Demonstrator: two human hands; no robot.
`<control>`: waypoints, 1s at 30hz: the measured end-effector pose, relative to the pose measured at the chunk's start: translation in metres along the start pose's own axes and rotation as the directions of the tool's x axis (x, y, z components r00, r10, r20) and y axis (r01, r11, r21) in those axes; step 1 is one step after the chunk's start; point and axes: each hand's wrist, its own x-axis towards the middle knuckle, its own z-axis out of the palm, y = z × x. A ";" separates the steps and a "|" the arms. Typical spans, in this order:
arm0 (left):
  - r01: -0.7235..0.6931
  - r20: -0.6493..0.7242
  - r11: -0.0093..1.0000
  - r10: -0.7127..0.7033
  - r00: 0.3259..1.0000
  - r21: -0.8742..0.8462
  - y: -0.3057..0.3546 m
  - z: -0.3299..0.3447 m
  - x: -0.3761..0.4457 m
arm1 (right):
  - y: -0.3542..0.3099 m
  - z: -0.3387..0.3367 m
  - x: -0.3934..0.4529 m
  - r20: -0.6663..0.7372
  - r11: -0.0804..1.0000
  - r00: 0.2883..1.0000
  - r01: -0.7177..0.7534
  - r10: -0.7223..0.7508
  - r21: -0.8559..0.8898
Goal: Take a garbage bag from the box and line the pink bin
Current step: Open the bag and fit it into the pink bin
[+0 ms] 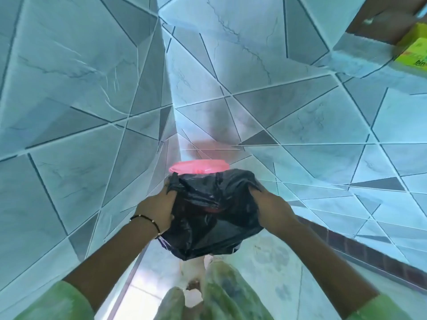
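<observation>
A black garbage bag (208,218) hangs stretched between my two hands, low in the middle of the view. My left hand (157,206) grips its left edge and my right hand (270,206) grips its right edge. Just beyond the bag, the pink bin (198,166) stands in the corner where the two tiled walls meet; only its far rim shows above the bag, and a hint of pink shows through the plastic. The yellow-green bag box (413,51) sits on a ledge at the top right, partly cut off by the frame edge.
Grey-and-white tiled walls (80,112) close in on the left and right and meet behind the bin. A dark brown skirting strip (360,248) runs along the right wall's base. My green-clad legs (221,292) and the pale floor (265,262) are below the bag.
</observation>
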 end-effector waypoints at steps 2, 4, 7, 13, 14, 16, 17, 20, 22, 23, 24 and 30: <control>0.008 0.002 0.999 -0.008 1.000 -0.031 0.002 0.004 0.008 | -0.009 0.005 0.009 0.025 1.000 1.000 -0.005 0.005 0.012; 0.016 -0.006 0.997 -0.017 1.000 -0.077 0.004 0.007 0.019 | -0.016 0.010 0.023 0.026 0.999 1.000 -0.011 0.010 0.041; 0.027 -0.051 0.988 -0.035 0.998 -0.152 0.005 0.013 0.037 | -0.023 0.017 0.042 0.002 0.996 1.000 0.012 -0.012 0.093; 0.081 -0.045 0.933 -0.103 0.994 -0.350 -0.001 0.051 0.079 | -0.028 0.051 0.076 -0.001 0.985 0.999 0.048 -0.048 0.166; 0.090 -0.029 0.924 -0.109 0.994 -0.372 -0.002 0.059 0.084 | -0.028 0.060 0.082 0.001 0.980 0.999 0.045 -0.046 0.193; 0.111 0.006 0.908 -0.119 0.993 -0.405 -0.004 0.078 0.101 | -0.023 0.085 0.101 0.064 0.979 0.998 0.003 -0.016 0.205; 0.123 0.028 0.905 -0.123 0.992 -0.407 -0.004 0.085 0.107 | -0.021 0.096 0.108 0.096 0.980 0.995 -0.019 -0.001 0.201; 0.171 0.110 0.902 -0.138 0.984 -0.396 -0.007 0.123 0.140 | -0.012 0.143 0.145 0.201 0.986 0.979 -0.020 -0.013 0.164; 0.209 0.174 0.898 -0.152 0.973 -0.387 -0.009 0.149 0.160 | -0.007 0.170 0.169 0.285 0.997 0.958 0.003 -0.026 0.081; 0.227 0.210 0.897 -0.156 0.965 -0.380 -0.010 0.168 0.171 | -0.005 0.189 0.182 0.330 0.999 0.944 0.012 -0.027 0.048; 0.245 0.244 0.893 -0.159 0.956 -0.377 -0.011 0.184 0.180 | -0.003 0.202 0.193 0.355 0.999 0.935 0.008 -0.019 0.032; 0.459 0.499 0.830 -0.266 0.825 -0.318 -0.025 0.270 0.209 | 0.016 0.266 0.243 0.417 0.963 0.901 -0.209 0.122 0.170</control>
